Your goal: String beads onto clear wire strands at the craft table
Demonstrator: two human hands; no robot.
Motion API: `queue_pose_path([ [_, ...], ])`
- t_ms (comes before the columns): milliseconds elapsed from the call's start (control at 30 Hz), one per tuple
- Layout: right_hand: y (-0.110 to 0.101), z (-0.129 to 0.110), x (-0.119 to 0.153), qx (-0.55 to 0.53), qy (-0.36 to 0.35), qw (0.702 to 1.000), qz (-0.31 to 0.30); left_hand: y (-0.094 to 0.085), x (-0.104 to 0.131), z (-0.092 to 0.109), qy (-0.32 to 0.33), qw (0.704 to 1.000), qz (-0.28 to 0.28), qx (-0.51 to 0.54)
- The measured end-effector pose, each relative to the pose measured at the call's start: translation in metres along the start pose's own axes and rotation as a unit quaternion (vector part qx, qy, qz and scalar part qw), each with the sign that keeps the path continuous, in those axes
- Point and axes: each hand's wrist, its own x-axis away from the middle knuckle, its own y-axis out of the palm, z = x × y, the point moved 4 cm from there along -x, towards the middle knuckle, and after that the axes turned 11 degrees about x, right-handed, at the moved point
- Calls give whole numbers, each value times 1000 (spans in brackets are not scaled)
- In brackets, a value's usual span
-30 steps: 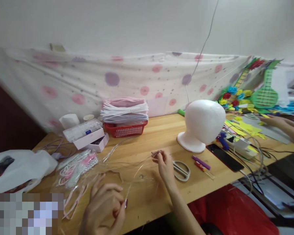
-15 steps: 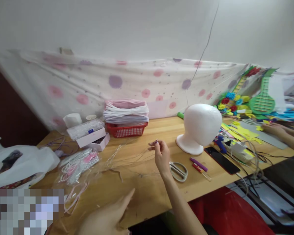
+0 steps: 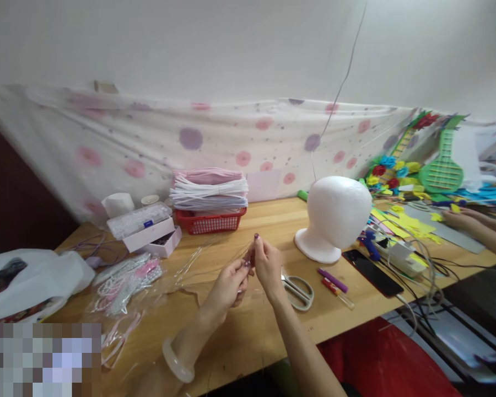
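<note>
Stretching rightward from beside the packet of beads (image 3: 128,280), thin wires (image 3: 195,256) cross the wooden table (image 3: 248,344) to where two sets of fingertips meet. The left hand (image 3: 231,281) curls its fingers in close, though whether it grips any wire I cannot tell; the right hand (image 3: 268,264), touching it, pinches the wires narrowly. Just beside the right wrist lie scissors (image 3: 308,298), with a white foam head (image 3: 339,212) standing farther right.
</note>
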Motion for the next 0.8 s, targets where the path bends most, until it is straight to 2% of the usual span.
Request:
queue_pose_path([
  [133,-3,2,-8,25,47,999,-4,-8,4,-4,47,999,11,-16],
  [267,-8,7,-16,90,41,994,42,-11,9,2,123,989,24,-79],
  [433,-21,20,-30,154,24,986,64,-16,20,15,154,977,17,-147],
  [567,-28,31,-39,155,19,986,52,-29,32,26,148,976,35,-154],
  [667,-31,42,-48,170,29,983,68,-42,43,37,161,972,61,-158],
  [733,-32,50,-56,179,38,981,70,-53,51,47,179,969,89,-144],
  [800,-32,61,-67,184,51,981,46,-64,58,60,198,967,123,-103],
])
